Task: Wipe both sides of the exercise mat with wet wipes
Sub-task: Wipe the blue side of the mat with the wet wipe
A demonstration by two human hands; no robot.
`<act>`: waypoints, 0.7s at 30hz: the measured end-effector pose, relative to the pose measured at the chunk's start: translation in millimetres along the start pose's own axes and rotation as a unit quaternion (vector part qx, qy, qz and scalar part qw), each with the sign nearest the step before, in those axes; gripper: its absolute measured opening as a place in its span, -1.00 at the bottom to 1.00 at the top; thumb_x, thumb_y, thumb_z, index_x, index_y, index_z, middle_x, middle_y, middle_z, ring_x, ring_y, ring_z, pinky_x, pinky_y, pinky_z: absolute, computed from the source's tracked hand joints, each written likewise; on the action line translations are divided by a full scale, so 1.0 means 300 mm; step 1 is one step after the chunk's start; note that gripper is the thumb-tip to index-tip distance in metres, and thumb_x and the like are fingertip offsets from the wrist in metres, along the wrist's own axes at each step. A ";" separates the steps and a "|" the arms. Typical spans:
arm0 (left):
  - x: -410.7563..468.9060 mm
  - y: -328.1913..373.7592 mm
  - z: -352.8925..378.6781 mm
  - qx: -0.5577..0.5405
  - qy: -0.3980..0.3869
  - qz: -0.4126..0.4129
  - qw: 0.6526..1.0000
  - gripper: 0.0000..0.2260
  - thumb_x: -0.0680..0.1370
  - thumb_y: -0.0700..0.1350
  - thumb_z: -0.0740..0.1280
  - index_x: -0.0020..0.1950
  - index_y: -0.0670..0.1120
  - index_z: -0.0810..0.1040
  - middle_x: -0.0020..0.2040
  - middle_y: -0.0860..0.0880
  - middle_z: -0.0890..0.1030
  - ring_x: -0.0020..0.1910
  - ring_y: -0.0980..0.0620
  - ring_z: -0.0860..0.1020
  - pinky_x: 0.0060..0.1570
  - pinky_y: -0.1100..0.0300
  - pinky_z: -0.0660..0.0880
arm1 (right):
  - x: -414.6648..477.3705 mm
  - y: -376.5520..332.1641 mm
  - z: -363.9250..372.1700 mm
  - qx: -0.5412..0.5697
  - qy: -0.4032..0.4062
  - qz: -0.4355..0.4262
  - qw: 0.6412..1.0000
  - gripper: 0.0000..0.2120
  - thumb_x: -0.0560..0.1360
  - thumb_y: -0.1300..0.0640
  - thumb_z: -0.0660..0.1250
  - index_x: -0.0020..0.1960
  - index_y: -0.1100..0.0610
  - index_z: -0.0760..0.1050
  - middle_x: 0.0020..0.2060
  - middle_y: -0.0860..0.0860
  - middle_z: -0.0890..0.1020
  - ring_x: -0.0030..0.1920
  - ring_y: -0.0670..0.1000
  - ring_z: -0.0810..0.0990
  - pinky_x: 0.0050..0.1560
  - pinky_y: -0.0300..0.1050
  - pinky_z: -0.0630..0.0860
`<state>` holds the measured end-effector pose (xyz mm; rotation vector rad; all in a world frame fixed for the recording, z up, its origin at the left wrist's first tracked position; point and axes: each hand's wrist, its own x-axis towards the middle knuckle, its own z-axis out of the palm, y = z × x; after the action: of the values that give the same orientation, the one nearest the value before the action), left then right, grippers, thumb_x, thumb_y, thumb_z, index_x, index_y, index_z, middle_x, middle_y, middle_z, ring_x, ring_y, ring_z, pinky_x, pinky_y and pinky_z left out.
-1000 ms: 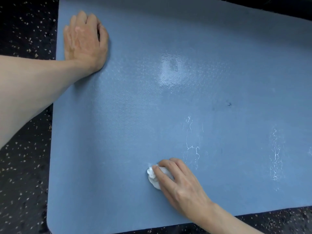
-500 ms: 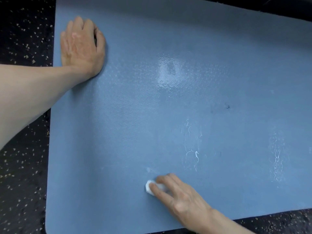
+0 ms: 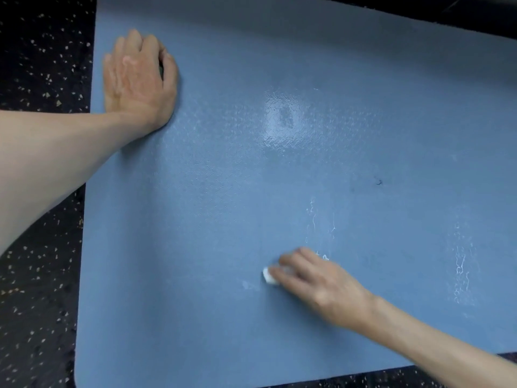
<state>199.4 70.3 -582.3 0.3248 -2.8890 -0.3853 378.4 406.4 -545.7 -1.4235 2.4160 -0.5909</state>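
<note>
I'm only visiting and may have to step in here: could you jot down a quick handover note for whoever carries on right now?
Left hand: flat, pressing down the far left corner of the blue mat.
Right hand: fingers pinning a balled white wet wipe on the mat's near middle.
Mat lies flat on the speckled dark floor.
Done: a wet sheen marks the wiped middle.
Left: white streaks on the right, a dark speck, then the underside.

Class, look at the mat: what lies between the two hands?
Head view: only bare blue mat lies between the left hand and the right hand pressing the wipe.
</note>
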 end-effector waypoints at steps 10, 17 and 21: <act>0.002 -0.012 0.003 -0.004 0.014 0.006 1.000 -0.67 0.64 -0.02 0.02 0.10 -0.23 0.44 0.12 -0.27 0.45 0.11 -0.22 0.40 0.09 -0.09 0.27 | 0.049 0.017 -0.001 -0.005 0.061 0.064 0.996 -0.80 0.67 0.22 0.04 0.20 0.20 0.40 -0.06 0.12 0.45 -0.18 0.10 0.40 -0.29 -0.08 0.45; -0.003 0.005 -0.002 -0.005 0.012 0.011 1.000 -0.67 0.64 -0.03 0.03 0.10 -0.23 0.45 0.13 -0.27 0.46 0.12 -0.23 0.40 0.10 -0.07 0.26 | 0.234 0.203 -0.081 -0.033 0.116 0.099 0.988 -0.75 0.63 0.14 0.12 0.10 0.24 0.53 -0.09 0.21 0.55 -0.16 0.19 0.53 -0.26 0.03 0.54; -0.002 0.003 -0.004 -0.003 0.014 0.006 1.000 -0.67 0.64 -0.02 0.03 0.10 -0.23 0.45 0.14 -0.27 0.45 0.13 -0.23 0.39 0.12 -0.07 0.26 | 0.211 0.182 -0.056 -0.046 0.127 0.117 0.984 -0.83 0.56 0.26 0.26 0.07 0.27 0.59 -0.09 0.20 0.55 -0.18 0.15 0.48 -0.29 -0.03 0.49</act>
<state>200.2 70.9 -581.2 0.3087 -2.8598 -0.3853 299.1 378.0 -558.7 -1.1304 2.7923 -0.6430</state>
